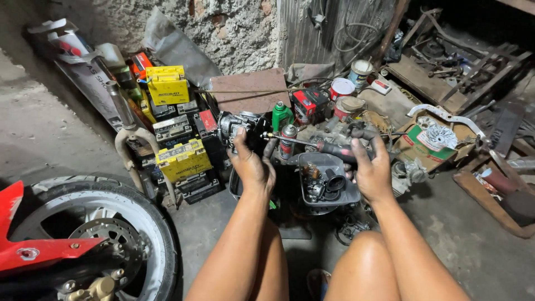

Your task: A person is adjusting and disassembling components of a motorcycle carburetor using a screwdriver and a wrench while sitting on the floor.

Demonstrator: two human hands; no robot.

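Note:
My left hand (pixel 251 164) grips a grey metal carburetor (pixel 234 124) and holds it up in front of me. My right hand (pixel 372 170) is closed around the dark handle of a screwdriver (pixel 317 145). Its thin shaft runs left, and the tip reaches the right side of the carburetor. Below my hands sits a dark plastic tray (pixel 329 192) with small engine parts and a black rubber tube in it. My bare knees show at the bottom of the view.
A stack of yellow and black batteries (pixel 178 139) stands at the left by the rough wall. A motorcycle wheel (pixel 111 228) with red bodywork fills the lower left. Spray cans, tins (pixel 341 88) and a cardboard box (pixel 432 142) crowd the right, with scrap metal behind.

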